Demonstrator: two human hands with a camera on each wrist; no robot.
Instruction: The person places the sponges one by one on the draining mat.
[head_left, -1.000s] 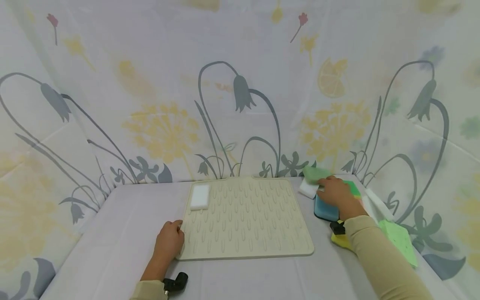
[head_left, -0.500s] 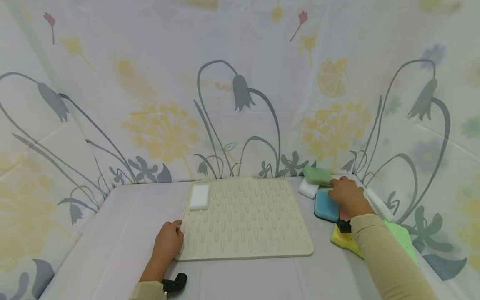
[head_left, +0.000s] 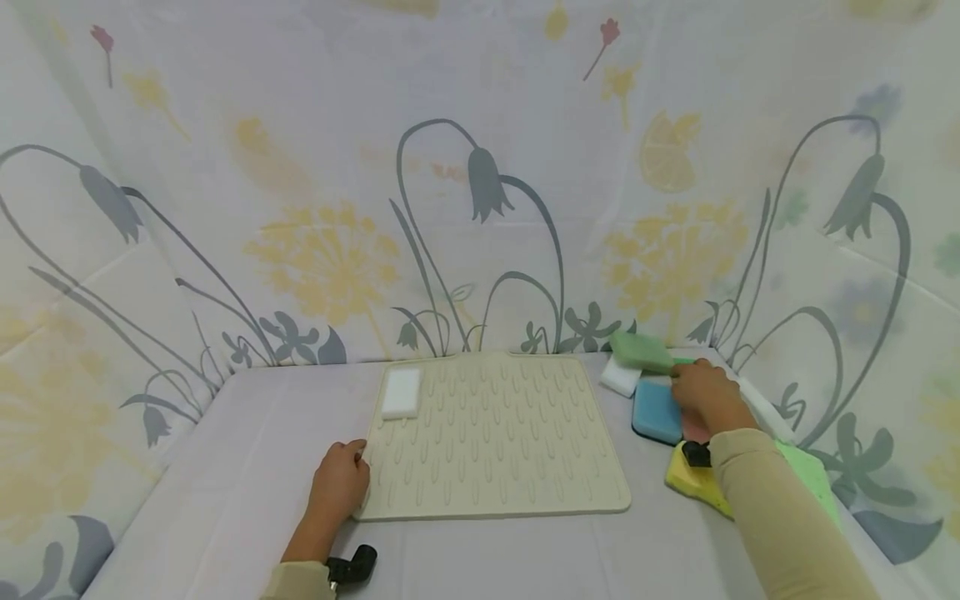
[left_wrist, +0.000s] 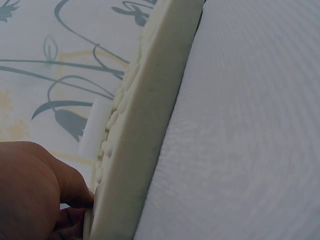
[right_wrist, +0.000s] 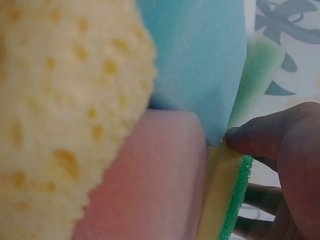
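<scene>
Sponge pile: far right of the table, beside the right edge of the drying mat (head_left: 491, 433); the right hand (head_left: 701, 396) lies on it, the left hand (head_left: 339, 482) well apart at the mat's near-left corner.
Right hand: fingers curled down among the sponges; in the wrist view the thumb (right_wrist: 260, 140) presses the edge of a yellow sponge with a green scouring face (right_wrist: 227, 200) — pinching it, it seems, though the far fingers are mostly hidden.
Direction: that sponge sits right under the hand, its long axis running near to far, wedged between the blue sponge (head_left: 656, 412) on the left and the backdrop side.
Neighbours: a pink sponge (right_wrist: 145, 180) touches it; a coarse, open-pored yellow sponge (head_left: 693, 482) lies nearer, under the sleeve; a pale green sponge (head_left: 639, 350) and a white block (head_left: 619, 377) lie farther.
Left hand: curled over the mat's edge, thumb against its side.
Mat: cream, soft-looking, rectangular — ribbed with raised teardrop bumps; a smooth white foam block (head_left: 401, 392) rests on its far-left corner.
Table: covered in plain white cloth (head_left: 225, 467).
</scene>
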